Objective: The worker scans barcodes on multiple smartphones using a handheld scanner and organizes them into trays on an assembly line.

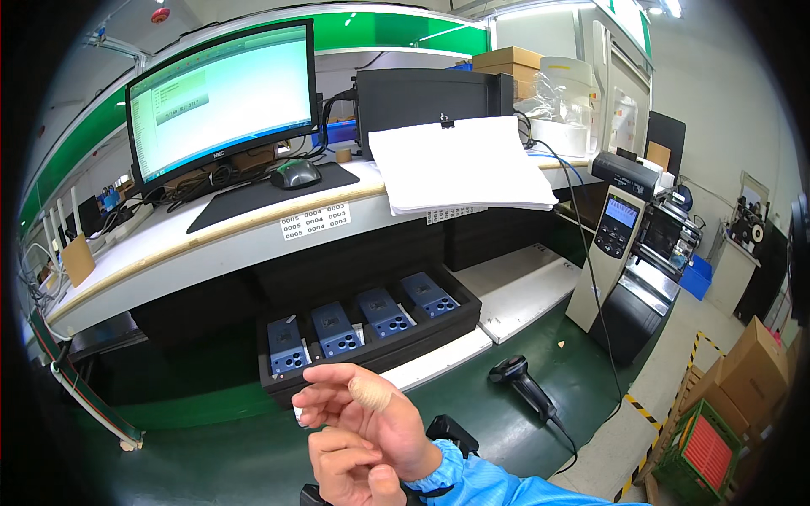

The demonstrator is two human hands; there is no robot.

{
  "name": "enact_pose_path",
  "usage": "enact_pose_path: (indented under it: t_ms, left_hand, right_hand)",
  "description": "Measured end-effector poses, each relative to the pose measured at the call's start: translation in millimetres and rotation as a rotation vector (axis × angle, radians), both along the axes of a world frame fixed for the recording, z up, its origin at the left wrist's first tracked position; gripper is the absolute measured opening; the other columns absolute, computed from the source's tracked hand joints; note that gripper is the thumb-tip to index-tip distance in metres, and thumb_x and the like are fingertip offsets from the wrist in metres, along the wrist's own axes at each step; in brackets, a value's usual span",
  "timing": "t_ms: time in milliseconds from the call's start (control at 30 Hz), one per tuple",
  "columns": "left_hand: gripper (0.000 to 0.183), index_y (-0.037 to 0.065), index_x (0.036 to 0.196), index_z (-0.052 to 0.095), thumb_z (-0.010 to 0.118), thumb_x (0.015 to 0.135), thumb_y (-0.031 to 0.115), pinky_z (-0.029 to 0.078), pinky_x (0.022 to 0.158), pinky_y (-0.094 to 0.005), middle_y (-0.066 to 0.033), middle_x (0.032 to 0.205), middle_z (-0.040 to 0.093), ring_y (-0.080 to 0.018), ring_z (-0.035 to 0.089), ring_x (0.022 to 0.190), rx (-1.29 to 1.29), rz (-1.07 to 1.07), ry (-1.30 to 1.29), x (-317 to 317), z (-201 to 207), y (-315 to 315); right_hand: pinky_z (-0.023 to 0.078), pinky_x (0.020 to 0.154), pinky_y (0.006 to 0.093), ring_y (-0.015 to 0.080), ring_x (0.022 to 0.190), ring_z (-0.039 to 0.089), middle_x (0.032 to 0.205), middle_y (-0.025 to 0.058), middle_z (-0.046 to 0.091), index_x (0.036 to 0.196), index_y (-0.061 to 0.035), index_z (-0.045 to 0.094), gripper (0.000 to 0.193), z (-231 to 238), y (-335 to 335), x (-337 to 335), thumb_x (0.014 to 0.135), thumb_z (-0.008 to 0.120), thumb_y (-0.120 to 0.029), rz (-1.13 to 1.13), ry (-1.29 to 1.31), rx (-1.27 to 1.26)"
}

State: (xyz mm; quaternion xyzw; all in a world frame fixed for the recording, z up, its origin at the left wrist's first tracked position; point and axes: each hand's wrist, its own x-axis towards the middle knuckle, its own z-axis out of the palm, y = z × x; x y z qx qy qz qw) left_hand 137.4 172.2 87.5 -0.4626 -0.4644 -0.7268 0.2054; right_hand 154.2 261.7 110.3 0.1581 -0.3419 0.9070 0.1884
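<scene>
My right hand, in a light-blue sleeve, reaches in from the lower right above the green work surface. Its fingers are loosely bent and apart, pointing left, and a tan adhesive bandage covers part of it. Just below, my left hand is closed with curled fingers; anything in them is hidden. A small white piece shows by the right fingertips; I cannot tell whether it is held. Beyond the hands lies a black foam tray with several blue box-shaped devices in a row.
A black barcode scanner lies right of my hands, its cable running to the right. A label printer stands farther right. On the shelf are a monitor, a mouse and clipped paper sheets. Cartons and a green crate stand lower right.
</scene>
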Motion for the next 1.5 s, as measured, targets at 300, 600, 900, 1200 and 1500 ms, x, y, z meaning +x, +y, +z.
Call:
enact_pose_path:
  t_ms: [300,600,900,1200,1500]
  left_hand:
    - [0.028,0.004,0.080,0.053,0.064,0.080,0.030,0.043,0.080,-0.0367,-0.0138,0.092,0.051,-0.0206,0.051,0.085,0.093,0.176,0.011,0.9,-20.9,24.4]
    - [0.022,0.007,0.088,0.061,0.069,0.091,0.027,0.046,0.079,-0.0366,-0.0103,0.094,0.058,-0.0229,0.056,0.081,0.028,0.127,0.158,-1.6,3.3,-0.8]
    - [0.022,0.007,0.089,0.061,0.070,0.091,0.027,0.044,0.071,-0.0337,-0.0104,0.092,0.055,-0.0213,0.054,0.074,0.101,0.090,0.178,0.6,4.8,-3.7]
    - [0.019,0.004,0.091,0.061,0.069,0.091,0.020,0.049,0.073,-0.0379,-0.0115,0.090,0.056,-0.0234,0.056,0.072,0.065,0.012,0.253,-11.1,-0.4,-5.8]
    - [0.018,0.003,0.091,0.062,0.074,0.085,0.014,0.052,0.075,-0.0391,-0.0101,0.083,0.057,-0.0240,0.058,0.071,-0.030,0.008,0.320,-13.8,-1.3,-9.1]
  right_hand:
    - [0.044,0.103,0.0286,0.0169,0.112,0.054,0.134,0.0119,0.060,0.144,-0.0035,0.048,0.050,5.2,-6.0,0.9,0.108,0.036,-0.037,-0.034,0.020,-0.075]
    - [0.039,0.114,0.0373,0.0276,0.128,0.055,0.152,0.0213,0.045,0.155,-0.0008,0.030,0.068,10.0,-10.6,2.6,0.103,0.044,-0.041,0.091,0.083,-0.061]
    - [0.037,0.112,0.0324,0.0193,0.130,0.047,0.157,0.0091,0.038,0.158,-0.0107,0.029,0.059,11.4,-14.2,1.6,0.108,0.037,-0.042,0.222,0.085,-0.153]
    - [0.038,0.115,0.0385,0.0272,0.132,0.051,0.158,0.0192,0.036,0.158,-0.0038,0.024,0.067,17.9,-14.8,0.6,0.105,0.044,-0.039,0.134,-0.079,-0.063]
    - [0.044,0.105,0.0305,0.0175,0.118,0.055,0.147,0.0138,0.049,0.152,-0.0044,0.038,0.053,21.0,-10.8,4.7,0.106,0.047,-0.028,0.169,-0.120,0.065]
